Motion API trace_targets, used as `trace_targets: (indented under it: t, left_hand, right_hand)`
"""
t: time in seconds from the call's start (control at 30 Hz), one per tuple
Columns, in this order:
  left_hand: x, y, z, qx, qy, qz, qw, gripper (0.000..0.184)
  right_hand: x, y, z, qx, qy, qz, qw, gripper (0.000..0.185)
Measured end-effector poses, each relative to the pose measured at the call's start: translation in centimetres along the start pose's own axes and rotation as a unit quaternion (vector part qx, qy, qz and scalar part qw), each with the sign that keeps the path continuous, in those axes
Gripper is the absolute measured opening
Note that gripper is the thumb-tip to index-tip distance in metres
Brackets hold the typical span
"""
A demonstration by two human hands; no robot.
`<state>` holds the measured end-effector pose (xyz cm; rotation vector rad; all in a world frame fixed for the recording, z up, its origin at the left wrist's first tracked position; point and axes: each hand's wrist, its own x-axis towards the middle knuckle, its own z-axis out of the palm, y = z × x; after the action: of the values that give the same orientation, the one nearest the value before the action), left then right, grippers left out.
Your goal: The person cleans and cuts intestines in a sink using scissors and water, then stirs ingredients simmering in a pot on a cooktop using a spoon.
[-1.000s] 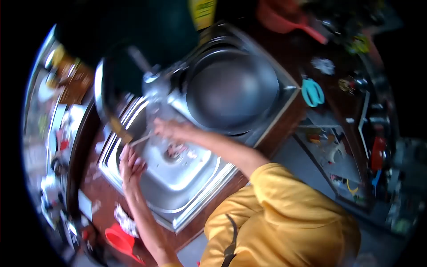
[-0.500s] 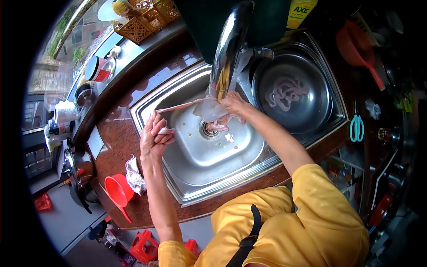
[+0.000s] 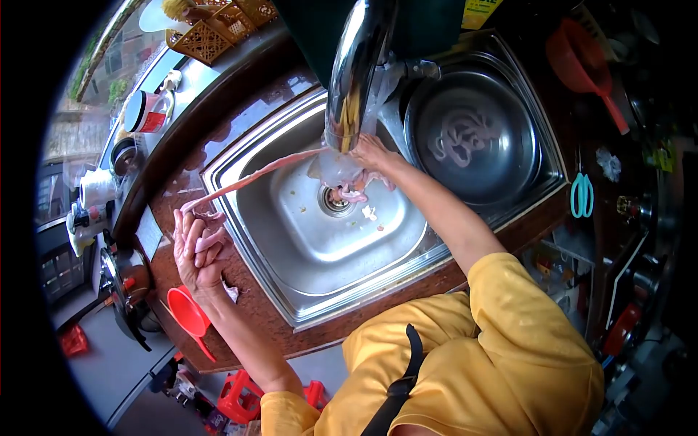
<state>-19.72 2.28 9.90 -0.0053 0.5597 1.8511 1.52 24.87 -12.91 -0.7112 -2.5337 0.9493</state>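
Note:
A long pinkish intestine [image 3: 254, 176] is stretched across the left side of the steel sink basin [image 3: 291, 247]. My left hand [image 3: 198, 251], out over the counter left of the basin, is closed on one end, with loops hanging between its fingers. My right hand [image 3: 372, 154] grips the other part close under the chrome faucet [image 3: 347, 109]; its fingertips are partly hidden. A whitish, bulging piece hangs beside it, and pink folds dangle over the drain [image 3: 336, 202]. Small pale scraps [image 3: 369, 213] lie on the basin floor.
To the right, a round metal pan [image 3: 476, 174] holds water and a coiled pale intestine [image 3: 465, 134]. Teal-handled scissors [image 3: 582, 195] lie beyond it. A red ladle-like scoop [image 3: 187, 311] and crumpled white cloth [image 3: 230, 291] rest on the left counter. A red strainer-shaped vessel [image 3: 578, 58] stands far right.
My left hand has moved left, out past the sink's edge, pulling the intestine into a longer stretch. My right hand stays by the faucet. The view has shifted slightly.

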Motion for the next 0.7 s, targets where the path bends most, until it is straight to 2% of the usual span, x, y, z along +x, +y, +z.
trace_targets:
  t: [0.07, 0.13, 0.17, 0.2, 0.23, 0.3, 0.33, 0.4, 0.43, 0.47, 0.5, 0.53, 0.67, 0.7]
  left_hand:
    - [-0.2, 0.0, -0.6, -0.009, -0.007, 0.007, 1.0, 0.035]
    - [0.7, -1.2, -0.8, 0.012, -0.101, -0.019, 0.995, 0.033]
    - [0.7, -2.4, -0.1, 0.033, 0.007, 0.018, 0.999, 0.033]
    - [1.7, -3.2, -0.9, 0.059, -0.03, -0.014, 0.998, 0.033]
    - [2.6, -4.3, -1.2, 0.096, 0.003, -0.028, 0.995, 0.033]
    - [4.6, -7.0, -2.5, 0.098, 0.041, -0.084, 0.991, 0.031]
    - [6.1, -8.3, -3.0, 0.162, 0.037, -0.102, 0.981, 0.034]
    - [8.5, -11.2, -3.8, 0.249, 0.063, -0.126, 0.958, 0.036]
    - [9.5, -12.3, -4.9, 0.258, 0.09, -0.159, 0.949, 0.031]
    - [11.5, -14.4, -6.8, 0.351, 0.089, -0.149, 0.92, 0.025]
    - [12.1, -15.0, -7.2, 0.348, 0.096, -0.17, 0.917, 0.02]
    - [12.7, -15.6, -7.6, 0.37, 0.114, -0.172, 0.906, 0.017]
    - [13.8, -16.6, -8.5, 0.449, 0.123, -0.102, 0.879, 0.015]
    - [14.0, -16.6, -8.6, 0.476, 0.12, -0.077, 0.868, 0.016]
  right_hand:
    - [0.6, 0.5, 1.1, 0.029, -0.005, 0.01, 1.0, 0.01]
    - [1.3, 0.9, 1.2, 0.07, -0.039, 0.031, 0.996, 0.012]
    - [1.7, 1.0, 1.1, 0.097, -0.072, 0.047, 0.992, 0.014]
    - [2.0, 0.9, 1.0, 0.124, -0.106, 0.063, 0.985, 0.016]
    - [1.9, 1.0, 0.6, 0.101, -0.093, 0.028, 0.99, 0.021]
    - [2.9, 1.5, 0.2, 0.163, -0.196, 0.106, 0.961, 0.024]
    - [3.5, 1.5, 0.1, 0.191, -0.245, 0.144, 0.939, 0.026]
    - [3.8, 1.3, 0.4, 0.22, -0.246, 0.147, 0.933, 0.027]
    - [4.0, 1.3, 0.3, 0.233, -0.246, 0.15, 0.929, 0.028]
    - [4.6, 1.3, 0.0, 0.216, -0.258, 0.111, 0.935, 0.027]
    - [4.9, 1.2, -0.2, 0.204, -0.267, 0.073, 0.939, 0.027]
    - [5.1, 1.1, -0.2, 0.192, -0.276, 0.036, 0.941, 0.028]
    - [5.5, 2.9, 1.3, 0.166, -0.291, 0.044, 0.941, 0.027]
    - [5.6, 3.3, 1.7, 0.202, -0.28, 0.055, 0.937, 0.026]
